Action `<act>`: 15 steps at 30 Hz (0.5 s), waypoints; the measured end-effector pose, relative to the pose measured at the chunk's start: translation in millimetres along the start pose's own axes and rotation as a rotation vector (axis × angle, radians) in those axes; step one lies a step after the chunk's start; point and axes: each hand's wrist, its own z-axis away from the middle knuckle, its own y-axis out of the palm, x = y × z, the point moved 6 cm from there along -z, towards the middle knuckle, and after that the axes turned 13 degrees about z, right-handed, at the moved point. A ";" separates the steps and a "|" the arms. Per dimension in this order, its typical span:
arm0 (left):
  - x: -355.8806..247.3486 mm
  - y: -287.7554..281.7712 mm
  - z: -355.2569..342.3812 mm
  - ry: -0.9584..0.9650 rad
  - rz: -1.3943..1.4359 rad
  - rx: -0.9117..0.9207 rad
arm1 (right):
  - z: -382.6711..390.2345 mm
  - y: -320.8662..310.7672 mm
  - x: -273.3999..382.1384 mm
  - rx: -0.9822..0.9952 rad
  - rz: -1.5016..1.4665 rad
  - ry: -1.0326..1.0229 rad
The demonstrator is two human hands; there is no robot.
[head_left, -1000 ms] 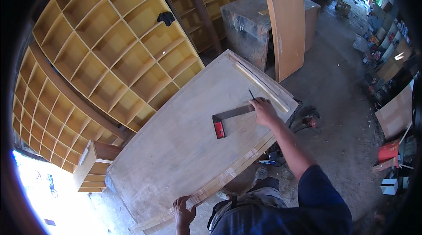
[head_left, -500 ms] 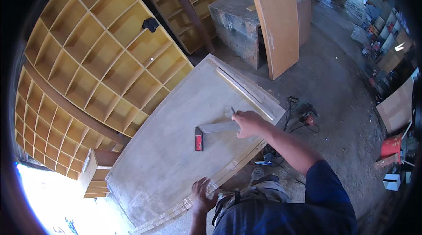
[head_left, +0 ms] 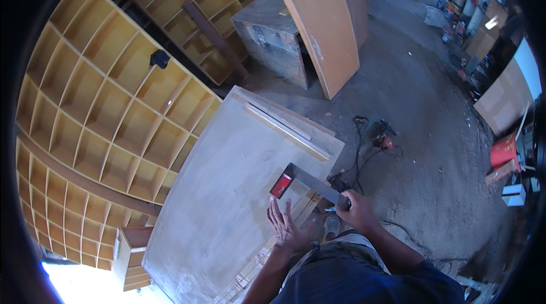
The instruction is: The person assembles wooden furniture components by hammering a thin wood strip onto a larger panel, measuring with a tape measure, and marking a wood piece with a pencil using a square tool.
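Note:
My right hand point(head_left: 357, 212) is closed around the end of the grey blade of a try square point(head_left: 315, 183), just past the near right edge of the board. The square's black stock has a red inset and lies over the pale board point(head_left: 227, 173), with the blade pointing toward my right hand. My left hand point(head_left: 286, 229) has its fingers spread, the tips close below the stock; I cannot tell whether they touch it. A thin wooden strip point(head_left: 287, 132) lies along the board's far end.
A large yellow compartment shelf point(head_left: 108, 99) leans at the left, with a dark cloth point(head_left: 160, 59) on it. An orange-brown panel point(head_left: 324, 28) leans against a worn box point(head_left: 267, 34) behind. On the floor at right sit a corded power tool point(head_left: 382, 134) and cables.
The square has turned and come nearer to me with my right hand. My left hand has moved up toward its stock. The view has shifted to the right.

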 end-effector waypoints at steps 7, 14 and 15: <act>9.3 5.4 -3.1 -0.077 -0.054 0.028 | 28.4 25.1 -21.9 -0.008 0.049 -0.038; 18.5 11.7 -2.7 -0.106 0.022 0.127 | 41.1 15.8 -39.1 0.066 0.058 0.084; 19.3 12.3 -1.4 -0.105 0.023 0.127 | 42.0 14.7 -41.9 0.094 0.066 0.102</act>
